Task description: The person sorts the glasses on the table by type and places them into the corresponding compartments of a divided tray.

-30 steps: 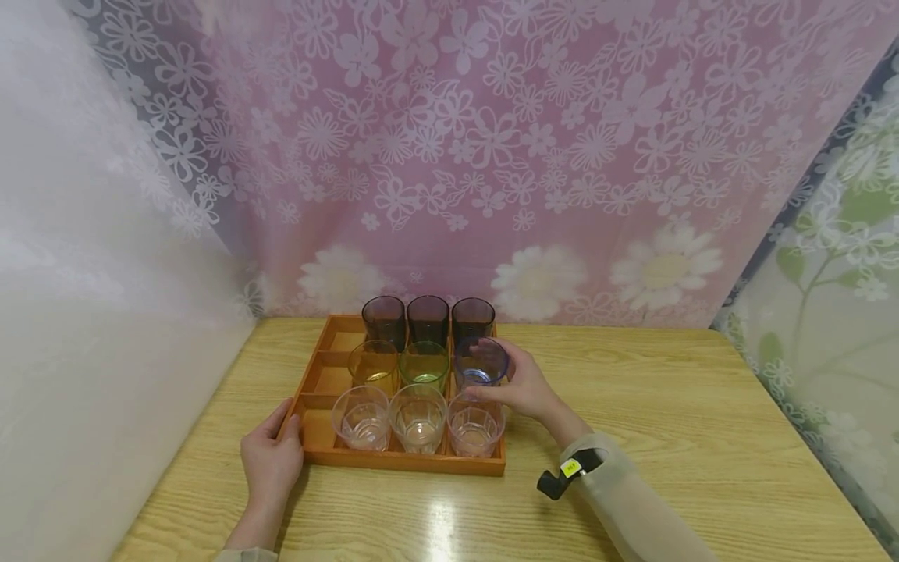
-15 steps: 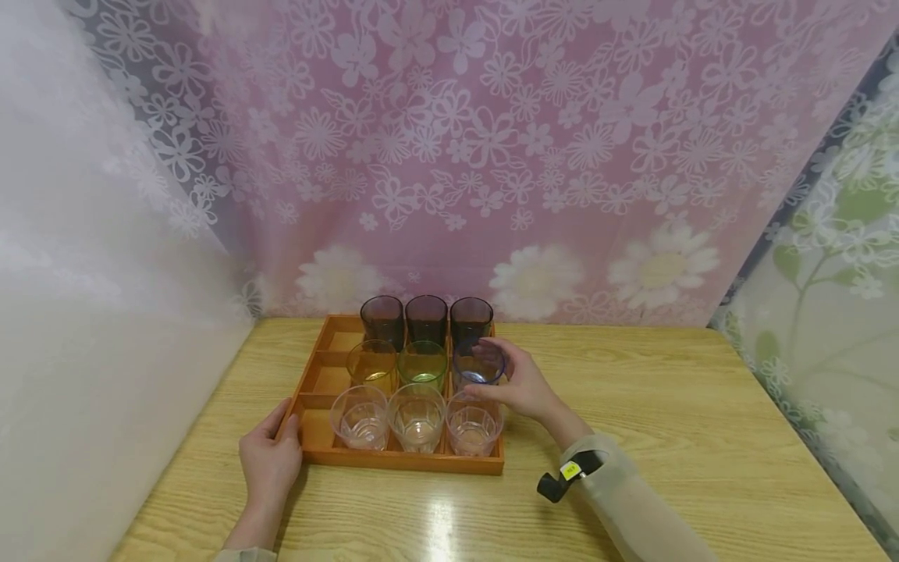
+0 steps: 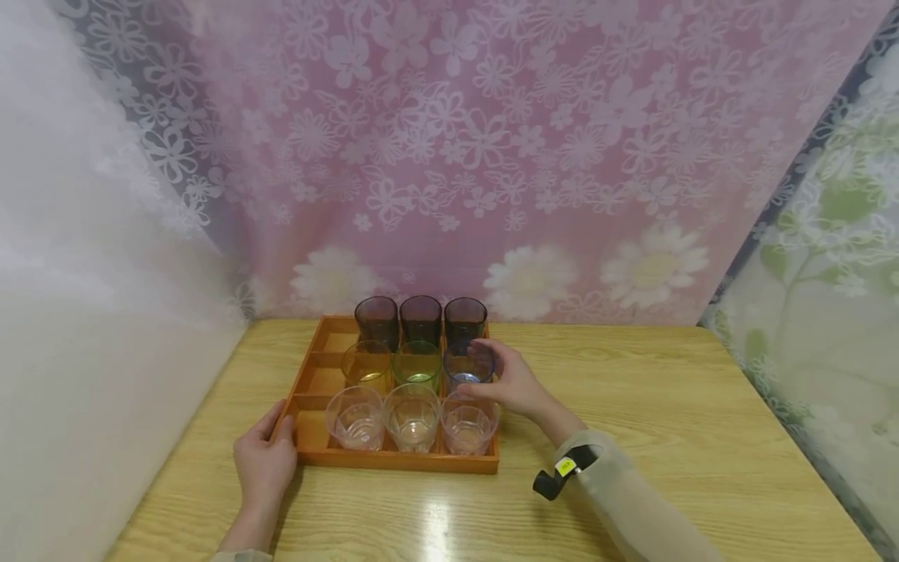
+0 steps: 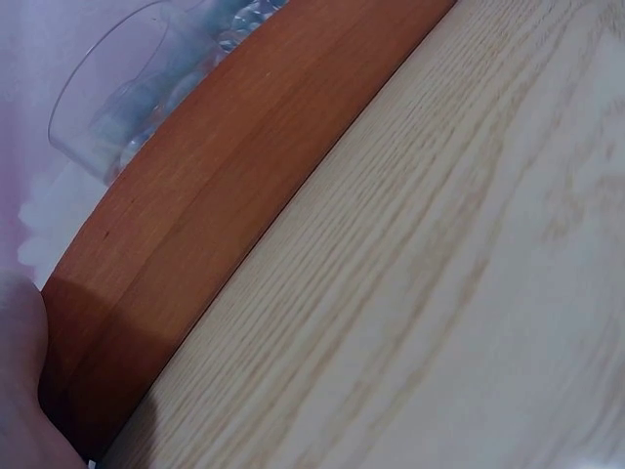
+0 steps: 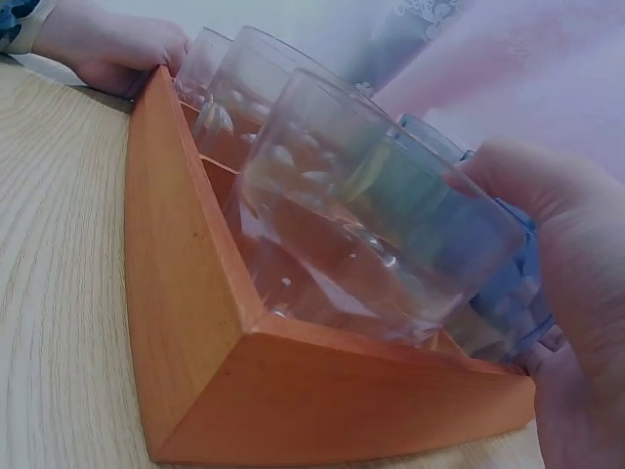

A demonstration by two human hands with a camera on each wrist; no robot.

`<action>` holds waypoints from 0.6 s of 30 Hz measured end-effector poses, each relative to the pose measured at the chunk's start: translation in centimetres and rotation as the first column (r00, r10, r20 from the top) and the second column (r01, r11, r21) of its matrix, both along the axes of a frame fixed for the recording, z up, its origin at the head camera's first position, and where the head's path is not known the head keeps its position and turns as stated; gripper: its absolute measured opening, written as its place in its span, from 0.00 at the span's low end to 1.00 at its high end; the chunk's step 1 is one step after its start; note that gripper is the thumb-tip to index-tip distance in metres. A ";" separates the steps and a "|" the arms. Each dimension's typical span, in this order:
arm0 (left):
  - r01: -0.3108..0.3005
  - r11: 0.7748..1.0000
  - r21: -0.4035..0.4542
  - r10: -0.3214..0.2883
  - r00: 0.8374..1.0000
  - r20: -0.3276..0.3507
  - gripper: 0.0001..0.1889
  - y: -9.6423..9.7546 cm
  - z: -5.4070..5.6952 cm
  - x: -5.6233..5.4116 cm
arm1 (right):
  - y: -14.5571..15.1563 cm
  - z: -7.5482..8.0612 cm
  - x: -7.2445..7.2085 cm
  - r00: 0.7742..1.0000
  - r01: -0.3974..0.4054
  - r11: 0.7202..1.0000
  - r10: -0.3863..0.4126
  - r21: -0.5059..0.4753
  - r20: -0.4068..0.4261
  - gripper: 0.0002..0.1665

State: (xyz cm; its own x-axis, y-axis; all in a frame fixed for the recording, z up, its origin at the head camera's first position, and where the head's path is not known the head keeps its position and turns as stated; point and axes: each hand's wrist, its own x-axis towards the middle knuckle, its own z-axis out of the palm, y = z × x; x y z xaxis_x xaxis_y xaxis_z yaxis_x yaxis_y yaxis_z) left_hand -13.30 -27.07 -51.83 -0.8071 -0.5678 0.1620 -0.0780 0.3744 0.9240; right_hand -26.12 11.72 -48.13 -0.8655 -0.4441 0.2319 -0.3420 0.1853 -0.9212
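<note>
A brown wooden tray (image 3: 393, 460) with compartments stands on the table. My left hand (image 3: 267, 460) grips its front left side, with the thumb over the top edge. My right hand (image 3: 511, 381) is curled round a blue-tinted glass (image 3: 467, 379) in the right end of the middle row, thumb in front and fingers behind. Left of that glass are a green glass (image 3: 417, 371) and a yellow glass (image 3: 367, 373). The front row holds clear glasses (image 3: 413, 425). A clear glass (image 5: 332, 244) fills the near corner in the right wrist view, partly covering the blue one.
Dark glasses (image 3: 420, 318) stand in the tray's back row. The compartments along the tray's left side hold no glasses. A wood-grain table (image 3: 632, 406) extends around the tray, with a pink floral curtain (image 3: 449, 156) behind it and pale sheets at both sides.
The head view has shifted slightly, so the scene lies a little further left. Both hands keep their places on the tray and the blue glass, with no other visible change.
</note>
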 end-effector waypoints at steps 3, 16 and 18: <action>0.006 1.000 0.001 -0.006 1.000 -0.005 0.19 0.0 0.1 0.1 | 0.0 0.1 0.2 1.000 0.003 1.000 -0.002 -0.006 0.020 0.49; 0.010 1.000 -0.006 -0.010 1.000 -0.015 0.20 -0.1 0.0 0.0 | 0.4 1.4 1.1 0.997 0.020 0.998 -0.025 0.059 0.078 0.53; 0.015 1.000 -0.004 -0.015 1.000 -0.013 0.20 -0.1 0.0 0.1 | 0.4 1.4 1.1 0.997 0.019 0.998 -0.024 0.059 0.079 0.53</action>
State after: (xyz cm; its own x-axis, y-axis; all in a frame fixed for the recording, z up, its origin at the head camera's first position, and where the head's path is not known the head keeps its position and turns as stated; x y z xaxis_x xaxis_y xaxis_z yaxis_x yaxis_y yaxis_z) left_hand -13.24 -27.20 -51.82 -0.8135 -0.5548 0.1746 -0.0605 0.3793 0.9233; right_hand -24.99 12.17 -46.69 -0.8897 -0.4359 0.1361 -0.2633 0.2461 -0.9328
